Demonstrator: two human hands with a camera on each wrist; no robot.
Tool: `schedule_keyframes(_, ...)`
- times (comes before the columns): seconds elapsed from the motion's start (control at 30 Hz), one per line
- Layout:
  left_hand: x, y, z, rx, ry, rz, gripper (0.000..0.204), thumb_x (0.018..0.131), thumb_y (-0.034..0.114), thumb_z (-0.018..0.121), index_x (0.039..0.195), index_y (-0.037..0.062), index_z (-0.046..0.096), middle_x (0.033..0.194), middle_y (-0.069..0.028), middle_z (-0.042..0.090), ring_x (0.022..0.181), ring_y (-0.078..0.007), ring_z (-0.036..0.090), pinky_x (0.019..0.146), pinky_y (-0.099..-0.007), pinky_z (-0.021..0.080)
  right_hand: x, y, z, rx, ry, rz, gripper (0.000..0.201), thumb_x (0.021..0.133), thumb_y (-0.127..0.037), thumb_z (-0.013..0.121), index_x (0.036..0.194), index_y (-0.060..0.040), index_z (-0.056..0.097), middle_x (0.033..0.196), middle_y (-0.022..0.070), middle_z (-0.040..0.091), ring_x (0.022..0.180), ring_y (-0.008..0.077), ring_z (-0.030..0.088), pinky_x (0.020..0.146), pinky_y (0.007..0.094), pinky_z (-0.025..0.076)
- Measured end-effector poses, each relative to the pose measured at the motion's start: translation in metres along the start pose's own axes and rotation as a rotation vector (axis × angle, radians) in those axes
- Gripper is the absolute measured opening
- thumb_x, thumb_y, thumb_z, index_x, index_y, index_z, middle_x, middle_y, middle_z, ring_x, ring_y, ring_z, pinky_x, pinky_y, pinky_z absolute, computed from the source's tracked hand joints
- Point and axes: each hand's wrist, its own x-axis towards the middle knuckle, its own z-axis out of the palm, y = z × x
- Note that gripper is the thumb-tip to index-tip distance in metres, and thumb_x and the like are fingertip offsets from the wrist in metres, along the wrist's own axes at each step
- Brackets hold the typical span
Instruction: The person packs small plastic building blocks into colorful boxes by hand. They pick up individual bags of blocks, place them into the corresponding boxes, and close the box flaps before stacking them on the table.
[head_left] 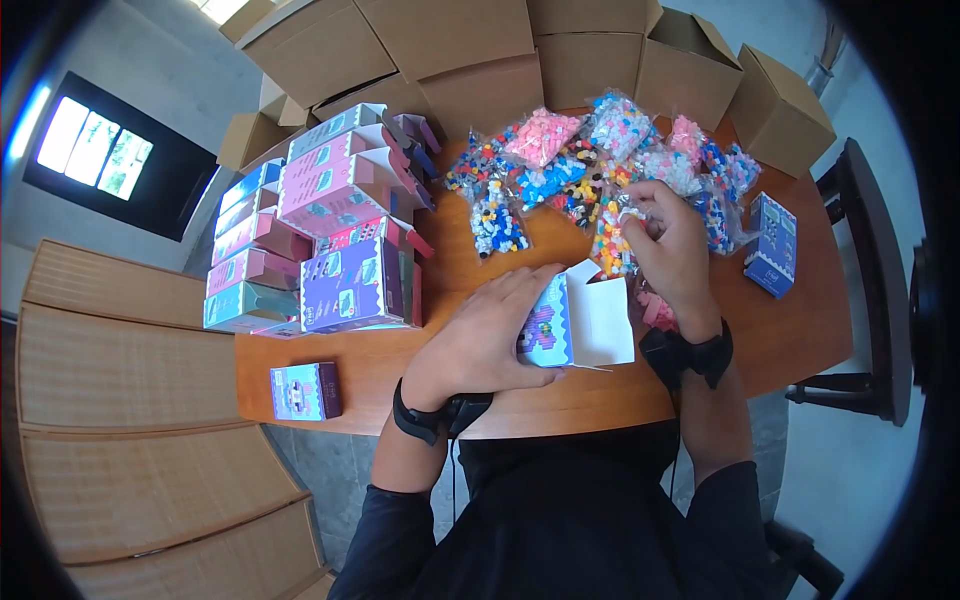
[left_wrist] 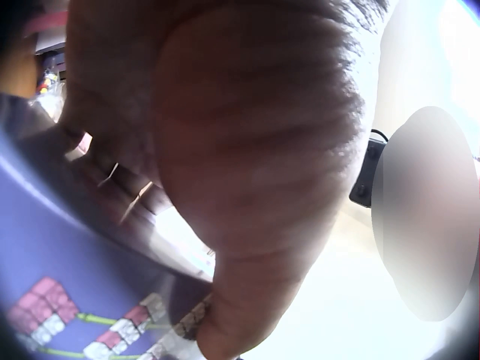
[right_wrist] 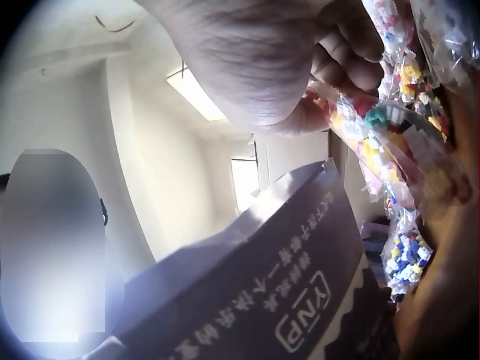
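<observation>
Open-flapped small box (head_left: 575, 325), contents hidden, gripped by curled left hand (head_left: 480, 340); right hand (head_left: 672, 250) fingers pinch a bead bag (head_left: 612, 240) just beyond it.

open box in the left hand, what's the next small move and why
Probably bring the bead bag that the right hand pinches back toward the open box. The left hand already holds that box on the table with its flap up and mouth facing the right hand, so the bag looks ready to slide in.
</observation>
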Motion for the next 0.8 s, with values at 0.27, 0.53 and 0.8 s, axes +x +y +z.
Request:
schedule_keyframes(0.27, 0.002, 0.000, -0.003, 0.006, 0.180, -0.022, 0.091, 0.057, 0.017, 0.083, 0.133, 0.0007, 0.036, 0.121, -0.0208, 0.048, 0.114, -0.0355, 0.048, 0.098, -0.0382, 0.038, 0.007, 0.014, 0.003, 0.165, 0.165, -0.057, 0.033, 0.083, -0.007, 0.059, 0.114, 0.0015, 0.052, 0.108, 0.0191, 0.061, 0.086, 0.0227, 0.064, 0.078, 0.0312, 0.049)
schedule_keyframes(0.53, 0.002, -0.006, -0.001, 0.014, 0.217, -0.105, 0.091, 0.057, 0.022, 0.083, 0.131, -0.0024, 0.038, 0.118, -0.0233, 0.050, 0.111, -0.0366, 0.051, 0.097, -0.0380, 0.040, 0.003, 0.000, 0.002, -0.241, 0.302, -0.431, 0.032, 0.078, -0.001, 0.060, 0.110, -0.0010, 0.053, 0.113, 0.0140, 0.057, 0.109, 0.0293, 0.054, 0.093, 0.0353, 0.043)
schedule_keyframes(0.8, 0.002, 0.000, 0.001, -0.003, -0.021, -0.026, 0.085, 0.058, 0.030, 0.080, 0.128, -0.0012, 0.044, 0.109, -0.0218, 0.057, 0.103, -0.0379, 0.055, 0.090, -0.0409, 0.044, 0.002, 0.005, 0.003, -0.078, 0.213, -0.249, 0.016, 0.083, -0.002, 0.060, 0.098, 0.0000, 0.059, 0.091, 0.0101, 0.064, 0.082, 0.0175, 0.061, 0.073, 0.0287, 0.048)
